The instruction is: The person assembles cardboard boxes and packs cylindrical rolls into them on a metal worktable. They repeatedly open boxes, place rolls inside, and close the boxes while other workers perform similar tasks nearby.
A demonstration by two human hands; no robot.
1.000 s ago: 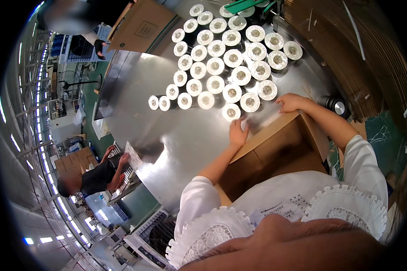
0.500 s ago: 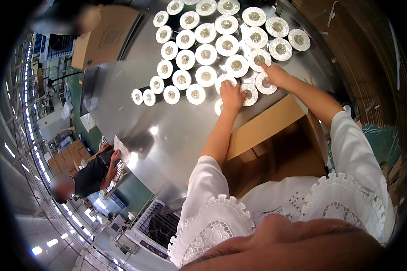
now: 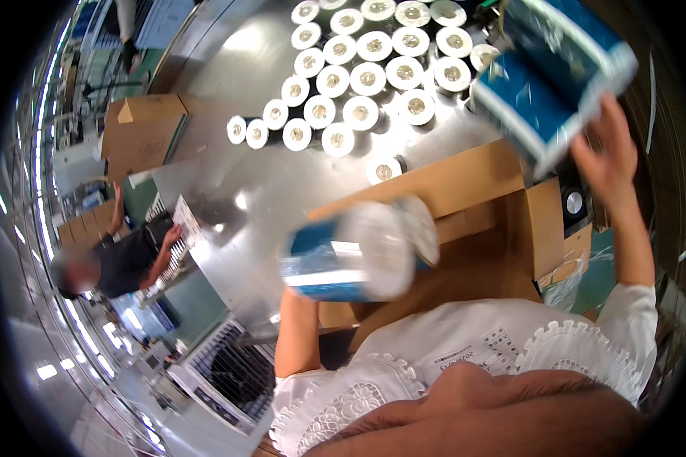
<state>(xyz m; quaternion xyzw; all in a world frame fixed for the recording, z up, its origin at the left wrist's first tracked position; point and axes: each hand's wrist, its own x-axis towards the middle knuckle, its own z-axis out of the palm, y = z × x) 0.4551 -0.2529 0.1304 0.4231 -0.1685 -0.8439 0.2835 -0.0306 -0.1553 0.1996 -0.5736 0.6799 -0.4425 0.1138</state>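
At the right, my right hand is closed on the white end rim of blue rolls in clear film, held tilted above the box's right side. Left of the open cardboard box, blurred blue-and-white rolls are lifted over the box's edge. My left forearm leads up beneath these rolls, which hide most of the left hand that holds them. Beyond the box, several more rolls stand upright on the metal table, white round ends up. A single roll stands near the box flap.
A second cardboard box stands at the far left. A person in dark clothing works at the left beside a light panel. Stacked brown cardboard rises along the right. A fan-like grille is at the lower left.
Both hands have lifted rolls off the table and drawn them back, the left toward the box's left side, the right out to the right. My view has shifted.
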